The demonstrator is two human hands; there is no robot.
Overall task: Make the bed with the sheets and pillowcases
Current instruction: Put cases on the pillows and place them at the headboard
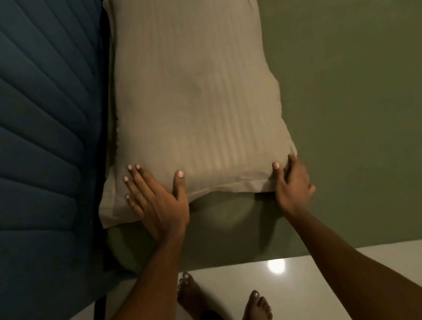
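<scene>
A beige striped pillow [194, 86] in its pillowcase lies lengthwise on the olive-green sheet [358, 77] beside the headboard. My left hand [155, 200] rests flat on the pillow's near left corner, fingers spread and straight. My right hand [292, 182] holds the near right corner, with the thumb on top and the fingers curled around the pillow's edge. The pillowcase hem hangs a little over the mattress edge between my hands.
A dark blue padded headboard [17, 137] runs along the left. The mattress edge [219, 243] faces me, with a glossy white floor [313, 297] below it, where my bare feet stand close to the bed.
</scene>
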